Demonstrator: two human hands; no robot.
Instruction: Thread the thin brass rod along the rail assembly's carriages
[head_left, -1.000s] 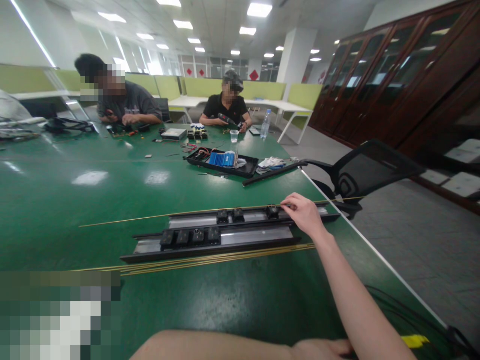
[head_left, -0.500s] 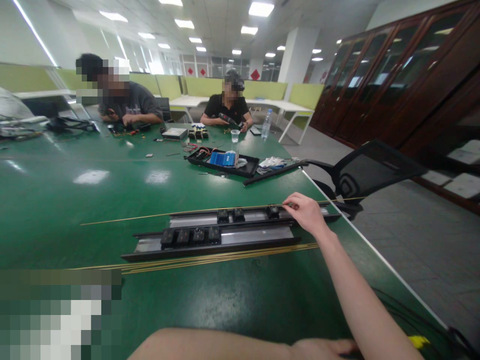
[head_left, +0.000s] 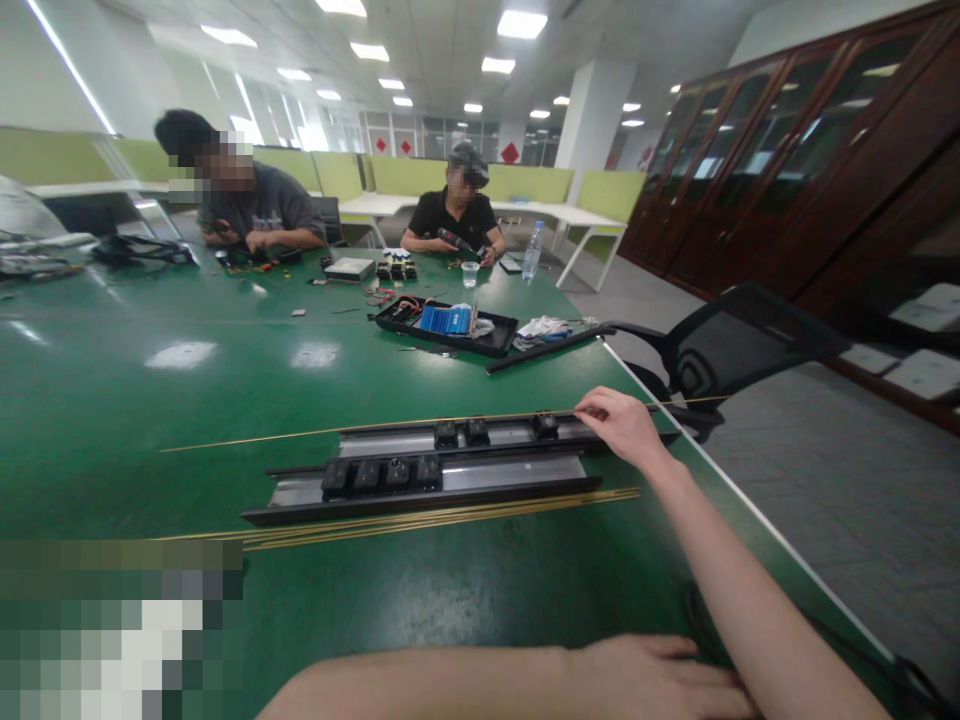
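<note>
My right hand [head_left: 619, 425] is closed in a pinch on a long thin brass-coloured rod [head_left: 360, 428], which lies along the far edge of a dark channel. This far channel [head_left: 510, 434] has a silvery inside and holds three black square blocks. In front of it lies a similar near channel [head_left: 517, 470], with several black blocks [head_left: 397, 472] grouped toward its left half. My left forearm crosses the bottom of the view, and my left hand [head_left: 667, 675] is open, low over the table beneath my right arm, fingers apart. Some fingertips are hidden by that arm.
Several loose rods [head_left: 420, 522] lie in front of the channels. Beyond are a black tray [head_left: 480, 343] with blue items, a dark bar [head_left: 547, 348], gloves [head_left: 544, 330], a cup and a bottle [head_left: 533, 250]. Two people sit across the green table. A chair [head_left: 742, 340] stands right.
My right hand has shifted slightly right along the rod. My left hand has come up further into view with its fingers spread. A yellow thing at lower right has gone from sight.
</note>
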